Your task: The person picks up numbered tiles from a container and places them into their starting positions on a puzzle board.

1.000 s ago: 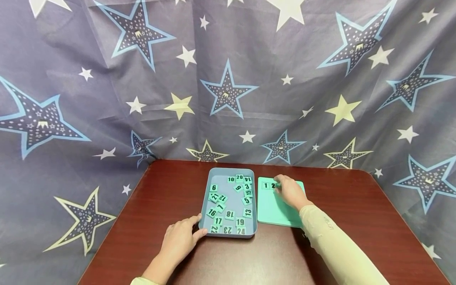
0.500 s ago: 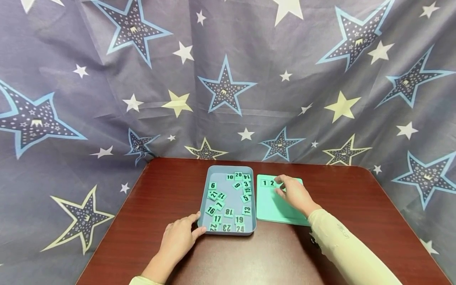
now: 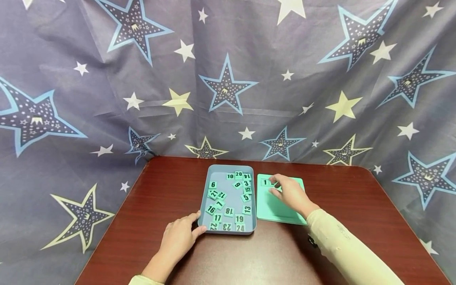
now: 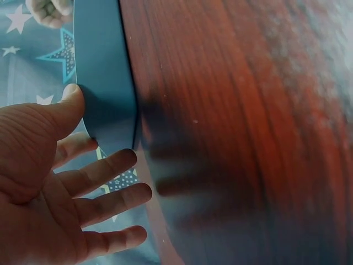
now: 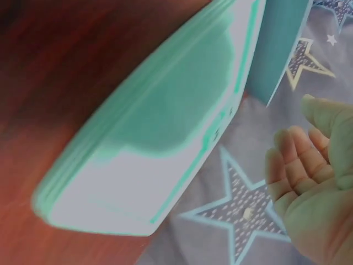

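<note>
A grey-blue tray [image 3: 229, 199] on the table holds several green number tiles, among them tile 3 [image 3: 246, 183] and tile 24 [image 3: 240, 228]. My left hand [image 3: 179, 236] touches its near left corner; in the left wrist view the thumb [image 4: 70, 99] rests on the rim while the other fingers spread apart. To the tray's right lies a green board [image 3: 272, 206] with tile 1 [image 3: 265, 182] at its upper left. Over the board, my right hand [image 3: 293, 194] has its fingertips at tile 2, mostly covering it. The right wrist view shows its fingers [image 5: 298, 165] loosely curled, with nothing visibly held.
The dark red wooden table [image 3: 171, 194] carries the tray and board side by side. A grey curtain [image 3: 160, 75] printed with stars hangs along its far and left edges. Tiles lie at mixed angles in the tray, some upside down.
The right hand's fingertips drew back to the right, uncovering tile 2, then moved left over it again. The left hand stays at the tray corner. The head view has shifted slightly.
</note>
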The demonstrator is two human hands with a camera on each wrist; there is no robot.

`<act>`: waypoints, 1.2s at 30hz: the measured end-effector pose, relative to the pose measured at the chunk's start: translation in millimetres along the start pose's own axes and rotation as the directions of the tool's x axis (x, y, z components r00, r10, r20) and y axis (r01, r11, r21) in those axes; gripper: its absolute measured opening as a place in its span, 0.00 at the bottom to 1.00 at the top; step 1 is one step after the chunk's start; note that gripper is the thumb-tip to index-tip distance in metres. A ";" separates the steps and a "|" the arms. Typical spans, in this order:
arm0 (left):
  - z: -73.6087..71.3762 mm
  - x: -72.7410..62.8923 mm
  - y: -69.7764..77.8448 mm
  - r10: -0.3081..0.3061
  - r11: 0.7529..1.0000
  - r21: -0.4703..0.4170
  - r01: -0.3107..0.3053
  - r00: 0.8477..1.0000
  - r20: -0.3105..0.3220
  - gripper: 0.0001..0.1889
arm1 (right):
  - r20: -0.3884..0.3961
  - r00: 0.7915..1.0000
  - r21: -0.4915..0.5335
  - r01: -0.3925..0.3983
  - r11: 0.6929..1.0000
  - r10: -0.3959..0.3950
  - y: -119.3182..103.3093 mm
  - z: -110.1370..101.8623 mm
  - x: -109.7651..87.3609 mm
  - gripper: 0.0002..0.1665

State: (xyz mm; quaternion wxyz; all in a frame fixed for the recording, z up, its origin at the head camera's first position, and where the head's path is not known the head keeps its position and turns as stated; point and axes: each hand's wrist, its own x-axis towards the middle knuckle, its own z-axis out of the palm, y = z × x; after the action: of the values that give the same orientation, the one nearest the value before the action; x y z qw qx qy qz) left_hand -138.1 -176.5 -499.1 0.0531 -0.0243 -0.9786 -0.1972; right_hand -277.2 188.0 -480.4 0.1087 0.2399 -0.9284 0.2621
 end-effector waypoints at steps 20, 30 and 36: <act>4.7 -5.5 -0.6 0.004 1.000 -0.009 -0.004 1.000 -0.006 0.28 | 0.312 0.933 -0.477 -0.010 0.879 0.180 -64.8 66.4 62.6 0.15; 4.2 -5.0 -1.4 -0.005 1.000 -0.016 0.005 1.000 -0.018 0.28 | 0.362 0.897 -0.517 -0.034 0.855 0.254 -76.5 75.5 67.9 0.23; -1.3 -4.6 -2.1 0.001 1.000 -0.007 -0.001 1.000 -0.023 0.28 | 0.380 0.916 -0.347 0.013 0.938 0.128 -82.8 72.0 59.4 0.21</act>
State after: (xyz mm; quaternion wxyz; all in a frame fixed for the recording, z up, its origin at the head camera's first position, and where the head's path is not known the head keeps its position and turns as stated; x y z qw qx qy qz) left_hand -133.5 -179.1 -499.2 0.0645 -0.0228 -0.9772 -0.2009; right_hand -292.3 64.2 -485.4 -0.0497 0.2375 -0.9690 0.0459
